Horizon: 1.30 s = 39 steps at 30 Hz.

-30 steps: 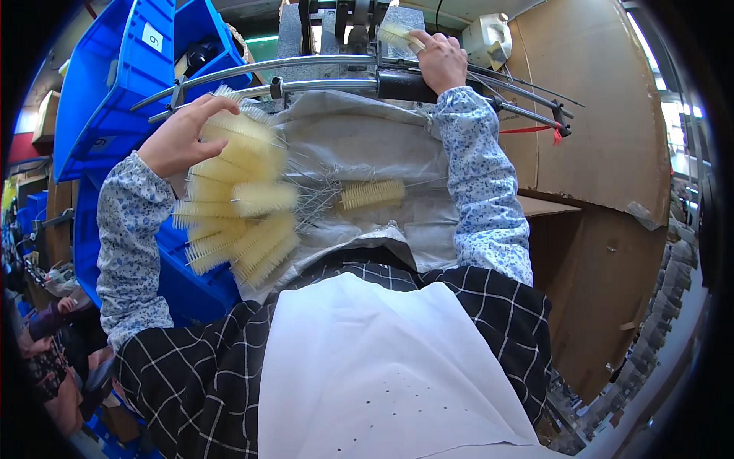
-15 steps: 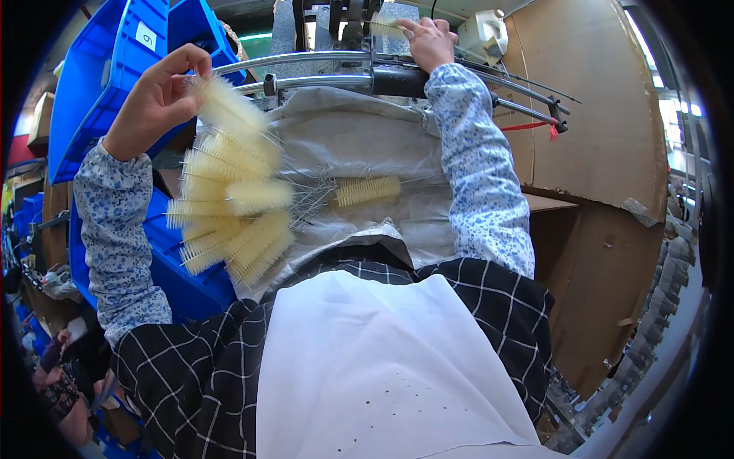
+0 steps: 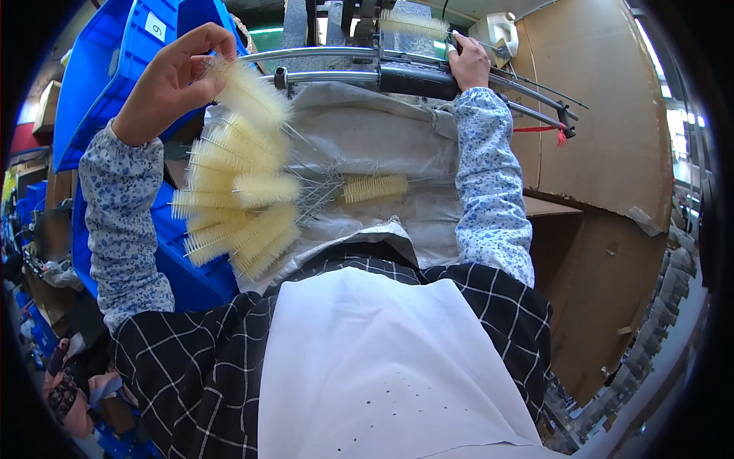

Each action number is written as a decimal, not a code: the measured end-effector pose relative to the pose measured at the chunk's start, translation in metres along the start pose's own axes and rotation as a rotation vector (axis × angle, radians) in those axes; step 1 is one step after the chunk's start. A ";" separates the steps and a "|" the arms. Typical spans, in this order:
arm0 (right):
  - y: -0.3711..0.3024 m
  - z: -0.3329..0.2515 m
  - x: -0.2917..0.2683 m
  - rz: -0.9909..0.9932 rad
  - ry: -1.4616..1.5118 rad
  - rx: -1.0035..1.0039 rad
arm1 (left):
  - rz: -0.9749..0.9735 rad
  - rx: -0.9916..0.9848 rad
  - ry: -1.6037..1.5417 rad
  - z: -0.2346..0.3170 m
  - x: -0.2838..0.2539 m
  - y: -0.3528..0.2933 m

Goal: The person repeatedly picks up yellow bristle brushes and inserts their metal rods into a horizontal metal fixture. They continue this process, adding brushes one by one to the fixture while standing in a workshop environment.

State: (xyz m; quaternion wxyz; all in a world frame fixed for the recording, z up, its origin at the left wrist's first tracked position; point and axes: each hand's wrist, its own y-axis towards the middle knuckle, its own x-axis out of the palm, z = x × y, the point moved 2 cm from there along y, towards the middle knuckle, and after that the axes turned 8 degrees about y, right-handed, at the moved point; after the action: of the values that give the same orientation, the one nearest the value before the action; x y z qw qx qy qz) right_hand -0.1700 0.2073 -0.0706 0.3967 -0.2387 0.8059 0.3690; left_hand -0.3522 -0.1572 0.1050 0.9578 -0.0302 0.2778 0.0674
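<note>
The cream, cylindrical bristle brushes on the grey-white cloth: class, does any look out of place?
Yes: one cream, cylindrical bristle brush lies apart on the grey-white cloth, right of the fanned pile of cream bristle brushes. It looks odd because it sits by the pile's wire stems, away from the rest.

the left hand [image 3: 170, 88] is turned inward at the end of the raised left arm [image 3: 126, 222], thumb and fingers pinched. the right arm [image 3: 493, 183] stretches forward, the right hand [image 3: 472, 63] palm down, its fingers partly bent.
</note>
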 end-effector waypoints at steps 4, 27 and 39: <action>0.004 -0.025 0.006 -0.001 0.012 -0.005 | -0.005 0.072 0.030 0.006 -0.001 0.007; 0.005 -0.049 0.009 -0.026 -0.056 -0.018 | 0.108 0.002 0.050 0.018 -0.020 -0.008; 0.029 0.028 -0.038 -0.317 -0.019 0.062 | -0.112 0.133 0.062 -0.021 0.006 0.018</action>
State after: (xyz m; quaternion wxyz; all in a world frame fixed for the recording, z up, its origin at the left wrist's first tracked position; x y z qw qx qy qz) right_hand -0.1546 0.2502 -0.0392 0.4646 -0.3470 0.7654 0.2791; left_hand -0.3609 -0.1404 0.0842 0.9509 0.0161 0.3092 -0.0059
